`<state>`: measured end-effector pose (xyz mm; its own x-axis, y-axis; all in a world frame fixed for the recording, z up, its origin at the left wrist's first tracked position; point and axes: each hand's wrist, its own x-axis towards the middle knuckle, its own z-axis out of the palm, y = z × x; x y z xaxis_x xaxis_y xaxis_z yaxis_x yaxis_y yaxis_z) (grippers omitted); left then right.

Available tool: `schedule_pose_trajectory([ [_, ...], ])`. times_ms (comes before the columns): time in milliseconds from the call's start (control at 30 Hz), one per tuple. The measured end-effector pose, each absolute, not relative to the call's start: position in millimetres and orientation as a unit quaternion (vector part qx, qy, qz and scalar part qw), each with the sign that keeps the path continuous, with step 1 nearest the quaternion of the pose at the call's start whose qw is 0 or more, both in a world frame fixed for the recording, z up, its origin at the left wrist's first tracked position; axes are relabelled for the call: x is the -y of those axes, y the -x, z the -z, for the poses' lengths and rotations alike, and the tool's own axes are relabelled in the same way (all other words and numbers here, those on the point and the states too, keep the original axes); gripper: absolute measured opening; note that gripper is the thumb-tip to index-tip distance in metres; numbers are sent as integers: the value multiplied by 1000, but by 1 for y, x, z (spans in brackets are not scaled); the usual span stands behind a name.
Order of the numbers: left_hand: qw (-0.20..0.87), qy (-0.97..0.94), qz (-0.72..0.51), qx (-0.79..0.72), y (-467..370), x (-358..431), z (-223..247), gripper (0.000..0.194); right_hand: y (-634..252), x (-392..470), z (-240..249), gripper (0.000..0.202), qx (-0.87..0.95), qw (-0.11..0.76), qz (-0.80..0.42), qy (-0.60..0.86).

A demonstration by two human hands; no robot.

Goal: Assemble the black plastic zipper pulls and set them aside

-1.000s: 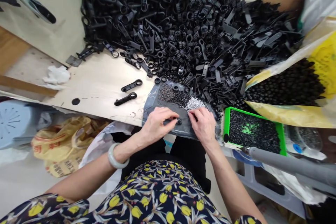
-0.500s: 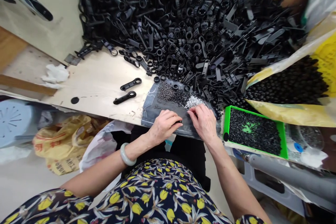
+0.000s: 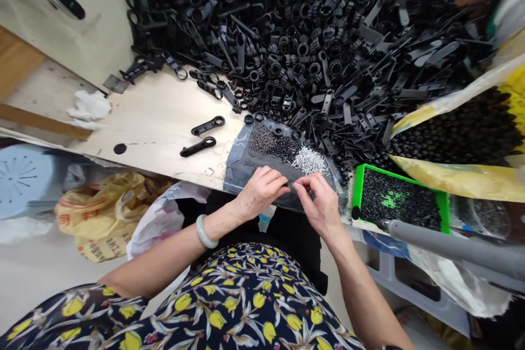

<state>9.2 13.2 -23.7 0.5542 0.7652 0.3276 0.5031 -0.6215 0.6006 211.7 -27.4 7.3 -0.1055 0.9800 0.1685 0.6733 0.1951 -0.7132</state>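
Note:
My left hand [image 3: 262, 192], its wrist in a pale bangle [image 3: 205, 232], pinches a small dark part at its fingertips, mostly hidden by the fingers. Close to its right, my right hand [image 3: 319, 201] has thumb and forefinger pressed together; whatever is between them is too small to name. Both hands are over the near edge of a dark mat [image 3: 241, 167]. On the mat, beyond the hands, lie small brownish pieces [image 3: 262, 139], small black pieces [image 3: 286, 149] and silvery pins [image 3: 310, 161]. Two black handle-shaped parts [image 3: 208, 125] lie to the left.
A large heap of black plastic parts [image 3: 287, 38] covers the back of the table. On the right are a green tray [image 3: 358, 188] of small black pieces, an open yellow bag [image 3: 471, 175] of black parts and a grey tube [image 3: 451, 243]. Bags [image 3: 98, 213] lie below left.
My right hand has moved back from the silvery pins, and its fingertips now come near those of my left hand. The whole view has shifted slightly.

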Motion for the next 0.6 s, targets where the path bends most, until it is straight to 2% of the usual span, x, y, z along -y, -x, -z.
schedule_pose_trajectory([
  [333,122,-871,-308,-363,-12,-13,34,28,-203,27,-11,20,711,273,-256,595],
  [467,120,-869,-319,-360,-12,-13,36,27,-197,23,-12,20,721,261,-227,600],
  [600,147,-858,-337,-359,-10,-12,36,26,-196,35,-20,18,698,297,-257,599],
])
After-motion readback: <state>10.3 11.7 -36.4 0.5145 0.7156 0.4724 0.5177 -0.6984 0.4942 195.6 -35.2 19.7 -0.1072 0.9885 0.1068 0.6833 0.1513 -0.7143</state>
